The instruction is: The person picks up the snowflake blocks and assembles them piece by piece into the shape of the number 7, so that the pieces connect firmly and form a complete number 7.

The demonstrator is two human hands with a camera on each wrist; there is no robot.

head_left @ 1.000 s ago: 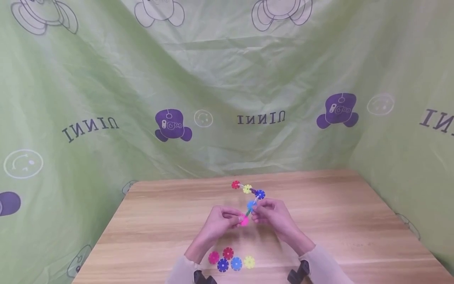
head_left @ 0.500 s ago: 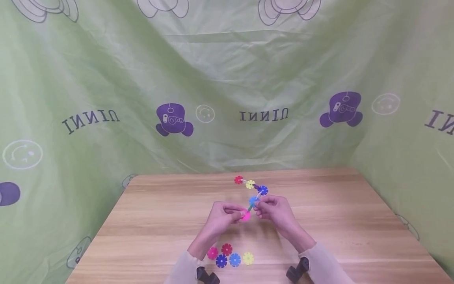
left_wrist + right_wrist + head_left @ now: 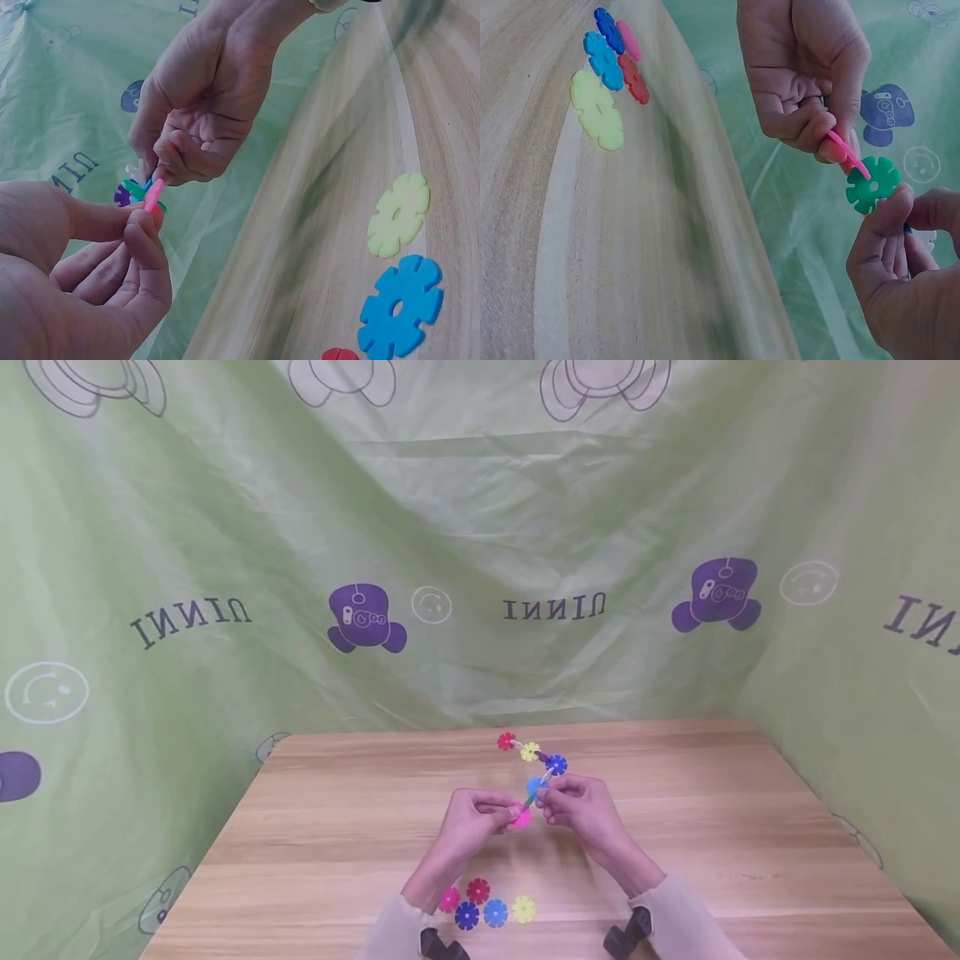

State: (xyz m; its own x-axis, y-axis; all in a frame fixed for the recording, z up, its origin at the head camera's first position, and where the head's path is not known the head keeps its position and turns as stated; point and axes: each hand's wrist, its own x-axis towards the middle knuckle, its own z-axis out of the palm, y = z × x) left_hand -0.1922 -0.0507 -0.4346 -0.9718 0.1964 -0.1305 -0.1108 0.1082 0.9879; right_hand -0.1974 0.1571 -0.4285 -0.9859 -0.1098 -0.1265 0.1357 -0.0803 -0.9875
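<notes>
A chain of notched, flower-shaped plastic discs is held up over the table between both hands. My left hand point(image 3: 468, 828) pinches the pink disc point(image 3: 523, 819) at its near end between thumb and fingers. The pink disc is slotted into a green disc point(image 3: 883, 174), edge to edge. My right hand point(image 3: 591, 814) grips the light blue disc point(image 3: 534, 786) just beyond, its fingers covering part of it. Farther out the chain carries a dark blue disc point(image 3: 557, 765), a yellow disc point(image 3: 530, 752) and a red disc point(image 3: 506, 742), with white and purple ones edge-on between them.
Loose discs lie flat near the table's front: pink point(image 3: 449, 900), red point(image 3: 478, 891), dark blue point(image 3: 467, 916), light blue point(image 3: 496, 913) and yellow point(image 3: 524, 910). The wooden table point(image 3: 337, 827) is enclosed by a green printed curtain point(image 3: 480, 527).
The head view has tilted slightly. Both hands and the chain have shifted a little to the right of the loose discs, with the same grips kept.
</notes>
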